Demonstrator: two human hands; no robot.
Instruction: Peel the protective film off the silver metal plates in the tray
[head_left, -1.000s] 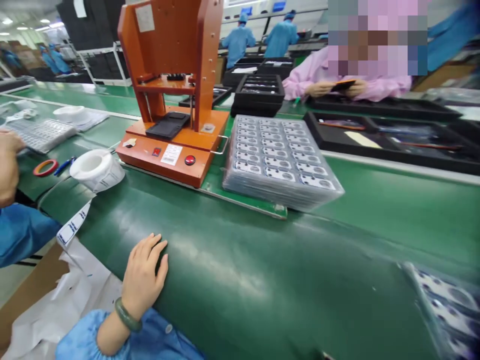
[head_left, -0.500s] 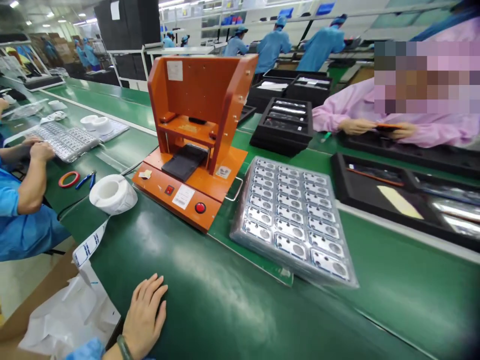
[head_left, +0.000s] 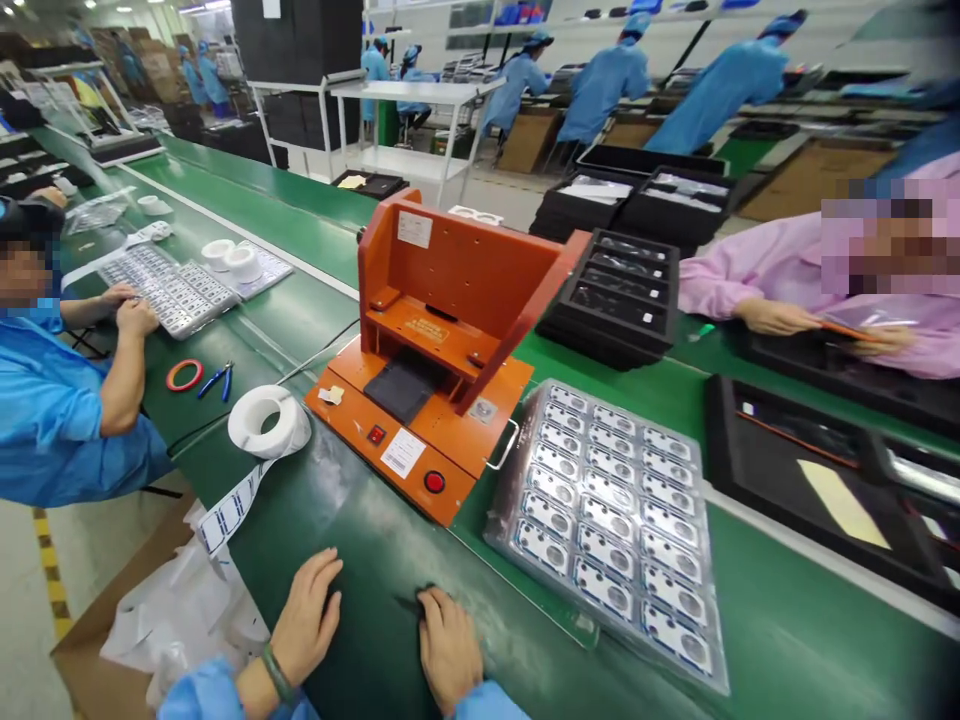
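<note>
My left hand [head_left: 307,615], with a green bangle at its wrist, rests near the front edge of the green bench. Its fingers are stretched out, the thumb is apart, and it holds nothing. To its right, my right hand [head_left: 450,645] is closed, with a thin dark pointed tool [head_left: 409,604] at its fingertips, too small to name surely. Beyond both hands stands an orange press [head_left: 469,270] with a red button. A stack of clear plastic trays [head_left: 615,520] bearing silvery rectangular parts lies right of the press. The label roll [head_left: 247,425] sits left of it, its strip hanging toward the bench edge.
Blue cutters [head_left: 217,380] and a red tape ring [head_left: 184,375] lie left. A carton [head_left: 90,640] with white backing paper is below the edge. Black trays [head_left: 795,480] lie right. Co-workers in blue [head_left: 67,390] and pink [head_left: 757,250] sit nearby.
My right hand has come into view with the dark tool in it. The camera view has shifted, so the press and trays appear farther right and lower. My left hand stays near the edge.
</note>
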